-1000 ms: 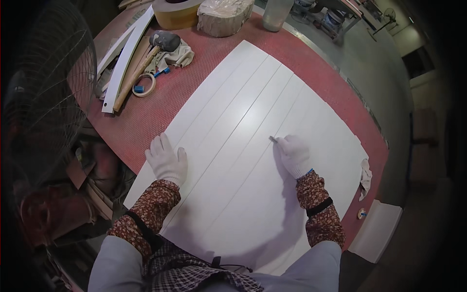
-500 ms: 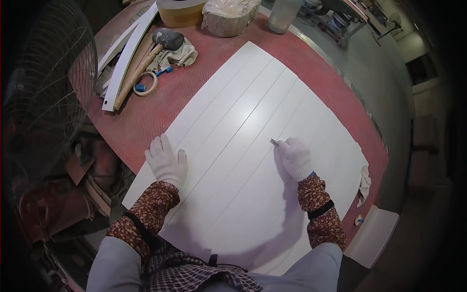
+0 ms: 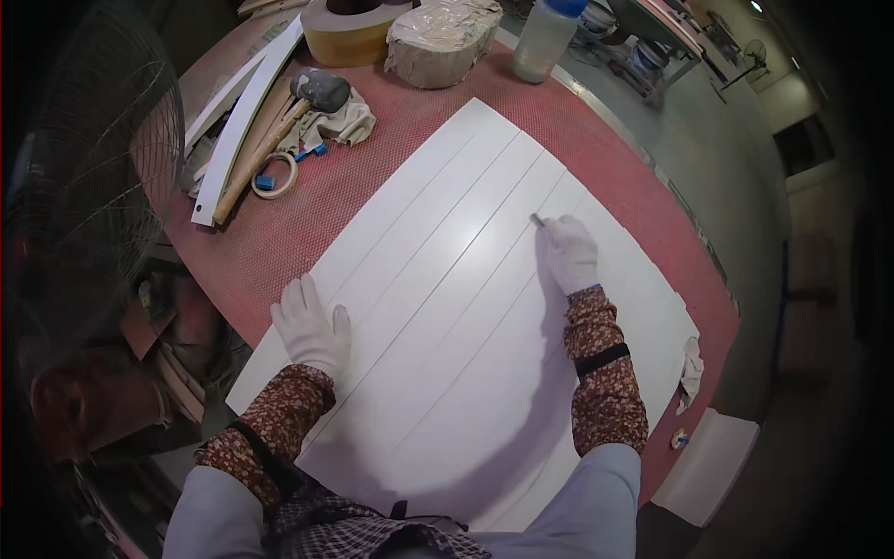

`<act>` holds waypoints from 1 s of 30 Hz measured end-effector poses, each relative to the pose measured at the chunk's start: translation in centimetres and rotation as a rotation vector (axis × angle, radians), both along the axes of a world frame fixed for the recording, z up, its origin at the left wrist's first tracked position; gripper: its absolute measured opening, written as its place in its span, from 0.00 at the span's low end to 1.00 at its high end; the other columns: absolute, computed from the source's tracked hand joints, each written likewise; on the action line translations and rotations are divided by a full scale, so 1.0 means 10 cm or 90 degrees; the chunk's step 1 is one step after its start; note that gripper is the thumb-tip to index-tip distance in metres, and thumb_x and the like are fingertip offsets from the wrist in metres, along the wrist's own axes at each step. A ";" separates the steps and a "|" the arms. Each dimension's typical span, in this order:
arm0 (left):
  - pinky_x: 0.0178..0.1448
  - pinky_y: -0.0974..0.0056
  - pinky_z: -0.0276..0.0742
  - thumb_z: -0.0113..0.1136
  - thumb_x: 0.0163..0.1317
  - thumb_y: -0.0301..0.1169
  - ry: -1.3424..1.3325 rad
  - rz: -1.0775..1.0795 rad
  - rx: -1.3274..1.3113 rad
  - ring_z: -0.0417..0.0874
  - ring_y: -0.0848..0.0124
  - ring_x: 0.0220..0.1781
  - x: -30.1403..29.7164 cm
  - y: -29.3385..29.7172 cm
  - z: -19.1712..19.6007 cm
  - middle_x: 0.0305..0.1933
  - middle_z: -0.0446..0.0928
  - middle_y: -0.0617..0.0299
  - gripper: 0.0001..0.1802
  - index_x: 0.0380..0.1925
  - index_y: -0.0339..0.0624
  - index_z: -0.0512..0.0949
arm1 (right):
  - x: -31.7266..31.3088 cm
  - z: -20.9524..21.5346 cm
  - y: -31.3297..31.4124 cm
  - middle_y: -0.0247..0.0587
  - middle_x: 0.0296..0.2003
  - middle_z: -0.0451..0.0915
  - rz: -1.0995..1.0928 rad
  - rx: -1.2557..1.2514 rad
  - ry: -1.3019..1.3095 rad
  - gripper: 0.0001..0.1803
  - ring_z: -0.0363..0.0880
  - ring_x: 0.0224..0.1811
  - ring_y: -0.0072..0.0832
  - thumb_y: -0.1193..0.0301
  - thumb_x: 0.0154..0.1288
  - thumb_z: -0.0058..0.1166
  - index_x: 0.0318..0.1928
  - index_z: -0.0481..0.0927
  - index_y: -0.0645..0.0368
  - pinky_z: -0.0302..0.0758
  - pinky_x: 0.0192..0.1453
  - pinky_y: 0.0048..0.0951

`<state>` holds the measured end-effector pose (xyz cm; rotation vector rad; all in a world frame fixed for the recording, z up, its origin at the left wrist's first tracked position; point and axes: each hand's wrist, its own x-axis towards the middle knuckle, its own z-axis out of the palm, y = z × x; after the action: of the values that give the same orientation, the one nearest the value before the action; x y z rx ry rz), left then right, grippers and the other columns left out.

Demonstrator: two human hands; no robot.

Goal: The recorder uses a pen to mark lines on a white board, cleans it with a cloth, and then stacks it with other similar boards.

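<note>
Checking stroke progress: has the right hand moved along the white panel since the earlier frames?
Yes. The right hand with its small tool has slid up the groove in the white panel, away from the person.

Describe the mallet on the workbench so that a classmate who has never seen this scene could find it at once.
Start at the big white grooved panel on the red workbench, then look past its far left corner to the clutter there. The mallet lies on a crumpled cloth, its wooden handle pointing toward the roll of tape. Its dark grey rounded head sets it apart from the flat white strips beside it.
</note>
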<state>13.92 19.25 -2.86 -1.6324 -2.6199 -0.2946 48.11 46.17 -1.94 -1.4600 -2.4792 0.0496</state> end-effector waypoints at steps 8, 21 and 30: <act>0.74 0.40 0.57 0.63 0.63 0.40 0.002 0.000 0.000 0.65 0.44 0.73 -0.06 -0.02 -0.02 0.70 0.66 0.37 0.43 0.72 0.25 0.62 | 0.14 -0.05 0.17 0.46 0.40 0.81 0.003 0.004 -0.052 0.09 0.82 0.48 0.49 0.65 0.74 0.52 0.43 0.83 0.55 0.80 0.50 0.48; 0.78 0.38 0.53 0.63 0.64 0.42 -0.020 -0.001 -0.010 0.64 0.44 0.74 -0.04 0.00 -0.03 0.71 0.65 0.38 0.44 0.73 0.25 0.61 | -1.00 0.02 -0.76 0.40 0.27 0.77 0.290 0.038 0.060 0.08 0.81 0.34 0.41 0.68 0.67 0.59 0.31 0.79 0.55 0.80 0.39 0.44; 0.78 0.37 0.53 0.63 0.64 0.46 -0.027 0.006 -0.008 0.63 0.47 0.76 -0.05 -0.01 -0.07 0.72 0.67 0.41 0.44 0.72 0.27 0.63 | -1.07 0.04 -0.33 0.45 0.33 0.80 0.229 -0.008 0.064 0.08 0.82 0.42 0.46 0.67 0.70 0.56 0.33 0.82 0.55 0.82 0.46 0.47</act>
<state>13.41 19.19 -3.52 -1.6339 -2.6650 -0.3155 37.40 42.83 -1.59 -0.9730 -2.6267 0.2008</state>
